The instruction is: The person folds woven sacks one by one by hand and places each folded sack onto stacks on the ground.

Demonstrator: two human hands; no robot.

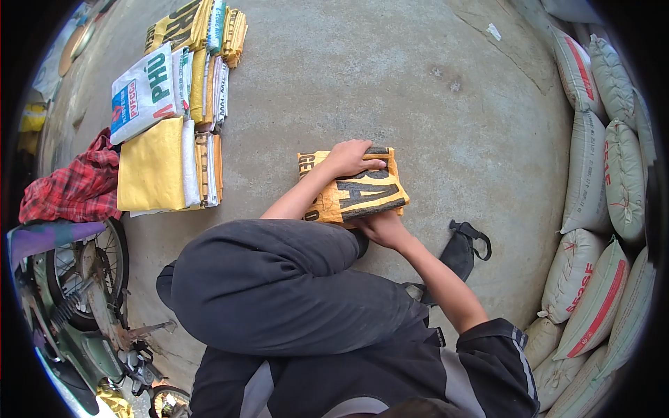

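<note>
A folded yellow sack (369,191) with large black letters lies in front of my crossed legs. My left hand (355,159) rests on its top, fingers spread over the upper part. At the near edge of the sack, my right hand (383,226) has its fingers tucked beneath it, so they are hidden. To the left stand rows of folded sacks: a plain yellow one (152,166) in front, a white one with green and red print (148,94) behind it, and yellow ones with black letters (178,29) farthest back.
Filled sacks (585,174) are piled along the right side. A red plaid cloth (73,182) and a motorbike (90,279) are at the left. A black sandal (456,252) lies on the concrete floor (390,76) by my right forearm.
</note>
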